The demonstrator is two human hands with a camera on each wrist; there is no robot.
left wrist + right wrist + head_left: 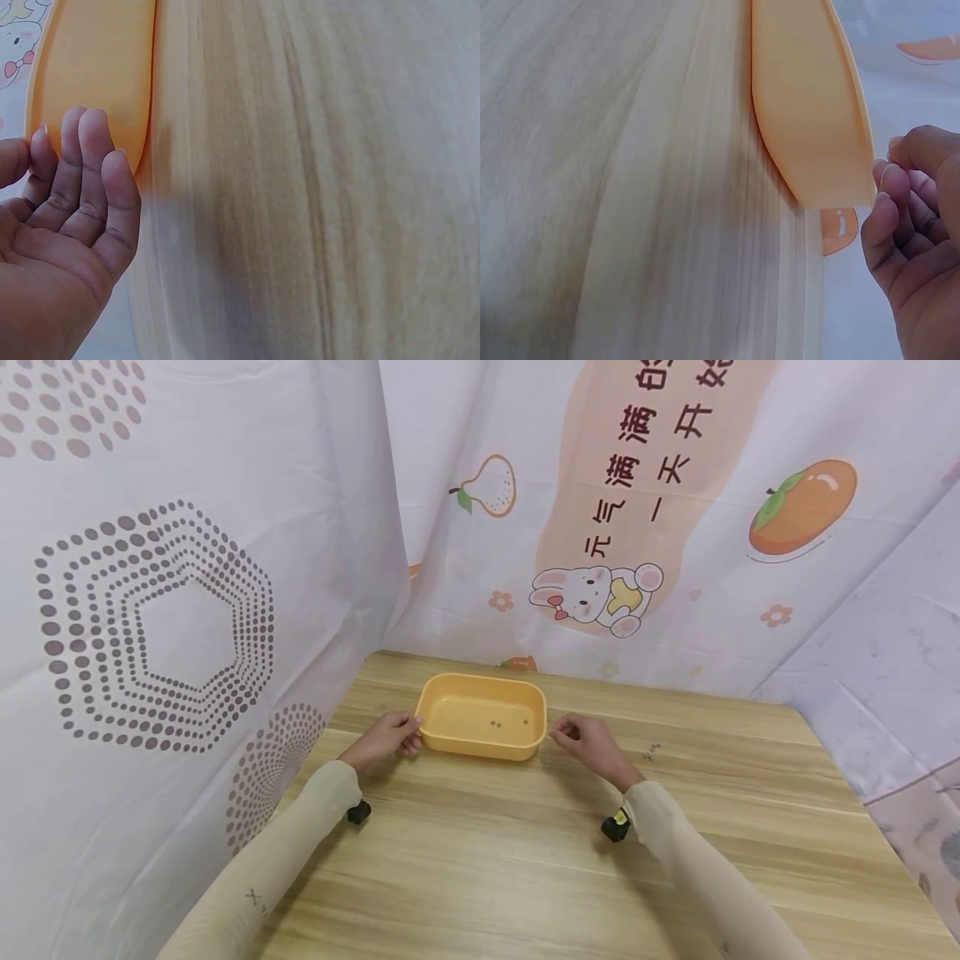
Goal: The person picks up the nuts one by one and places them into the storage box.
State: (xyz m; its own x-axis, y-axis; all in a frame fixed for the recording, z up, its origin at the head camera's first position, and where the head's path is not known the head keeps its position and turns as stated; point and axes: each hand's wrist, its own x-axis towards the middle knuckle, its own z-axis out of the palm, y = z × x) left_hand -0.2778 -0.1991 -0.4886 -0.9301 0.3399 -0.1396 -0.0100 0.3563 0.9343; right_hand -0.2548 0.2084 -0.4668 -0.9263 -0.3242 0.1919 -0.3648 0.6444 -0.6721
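A yellow-orange plastic basin (480, 747) sits on the wooden table near its far edge. Inside it lie 3 tiny dark pieces (496, 724), too small to identify. At the basin's left end, my left hand (386, 739) pinches the rim between thumb and forefinger; the other fingers (94, 142) spread along the outer wall. My right hand (588, 746) is just off the right end, its thumb and forefinger (922, 146) brought together and the other fingers bent. Whether something small is between those fingertips is not visible.
On the table (480, 852), several small dark pieces (652, 752) lie to the right of my right hand. Printed white curtains hang behind the table (450, 568) and along its left side (315, 510); a marble-patterned sheet (862, 635) borders the right.
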